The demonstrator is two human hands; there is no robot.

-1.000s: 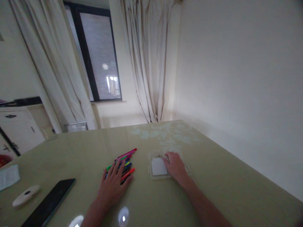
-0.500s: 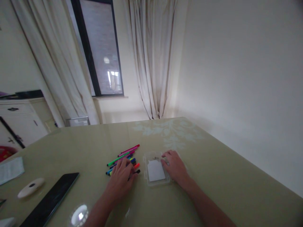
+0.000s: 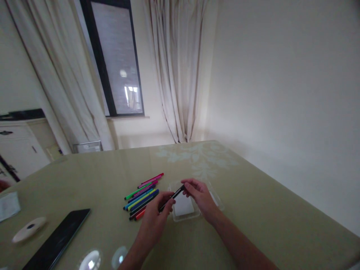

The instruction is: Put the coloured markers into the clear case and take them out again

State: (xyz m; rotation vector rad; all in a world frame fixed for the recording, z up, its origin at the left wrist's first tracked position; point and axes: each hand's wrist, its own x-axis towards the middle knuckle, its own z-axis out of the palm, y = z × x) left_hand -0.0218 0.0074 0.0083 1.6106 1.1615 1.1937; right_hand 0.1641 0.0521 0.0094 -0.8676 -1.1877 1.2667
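A black marker pen (image 3: 177, 192) is held slantwise between my two hands, above the left part of a clear plastic case. My left hand (image 3: 158, 210) is closed on its lower end. The fingertips of my right hand (image 3: 198, 193) pinch its upper end. Below them the clear plastic case (image 3: 186, 217) lies on the table with a white card (image 3: 184, 207) in it; my right hand and forearm hide part of the case. Left of the case, several coloured marker pens (image 3: 143, 195) lie side by side, the nearest partly covered by my left hand.
On the left of the table (image 3: 98, 176) lie a black phone (image 3: 57, 240), a white oval object (image 3: 29, 229) and a pale folded sheet (image 3: 9, 206). Two clear round objects (image 3: 90, 260) sit at the near edge. A wall (image 3: 281, 112) runs along the right side.
My left hand has lifted the black marker pen from the group and carried it right. My right hand has come off the case and now grips the pen's other end. The view has shifted slightly.
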